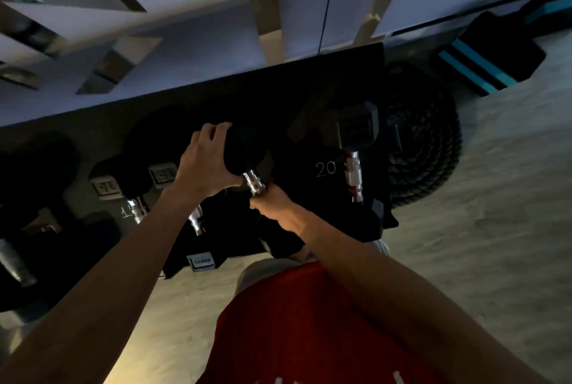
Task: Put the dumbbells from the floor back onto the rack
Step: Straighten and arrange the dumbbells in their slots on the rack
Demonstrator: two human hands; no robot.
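Red shirt [309,331]: nearest, bottom centre.
Right hand [275,210]: closed around dumbbell [247,160] handle's near part.
Left hand [205,164]: cupping its far head.
Dumbbell: over rack [325,89], beside "20" dumbbell [356,151]; long axis near-to-far, tilted leftward.

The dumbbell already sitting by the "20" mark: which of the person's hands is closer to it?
Right. The right hand grips a handle just left of that dumbbell; the left hand is farther left, on the held weight's head.
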